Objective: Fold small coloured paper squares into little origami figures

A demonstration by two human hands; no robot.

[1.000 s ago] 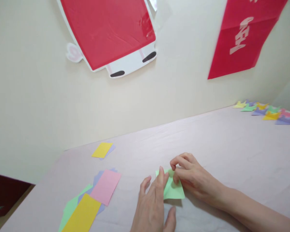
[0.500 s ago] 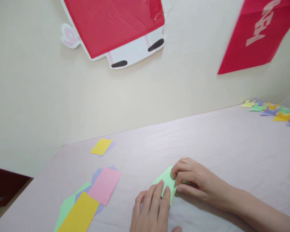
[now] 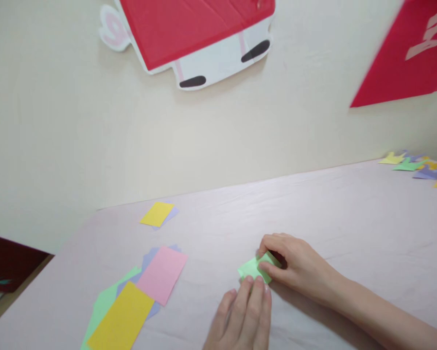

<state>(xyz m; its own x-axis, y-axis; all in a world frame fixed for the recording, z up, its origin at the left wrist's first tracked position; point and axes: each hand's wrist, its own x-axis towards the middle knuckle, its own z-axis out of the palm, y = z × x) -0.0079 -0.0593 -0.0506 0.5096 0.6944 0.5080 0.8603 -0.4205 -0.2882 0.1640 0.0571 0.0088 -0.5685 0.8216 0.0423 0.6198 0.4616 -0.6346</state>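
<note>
A small piece of folded light green paper [image 3: 250, 269] rests on the table near the bottom centre. My right hand [image 3: 293, 257] comes in from the right, with its thumb and fingers closed on the paper's right part. My left hand [image 3: 242, 313] reaches up from below. Its fingers are stretched out side by side, and their tips touch the paper's near edge. Part of the paper lies hidden under the fingers of both hands.
At left lie overlapping paper sheets, with a yellow sheet [image 3: 121, 316] and a pink sheet [image 3: 163, 274] on top. A smaller yellow sheet [image 3: 157, 214] lies behind them. Several folded paper shapes [image 3: 410, 164] stand far right by the wall. The table's left edge [image 3: 19, 294] shows.
The green paper now looks smaller and narrower, folded over. My right thumb has come onto its top, and my left fingers have slid back to its near edge. The view has shifted slightly.
</note>
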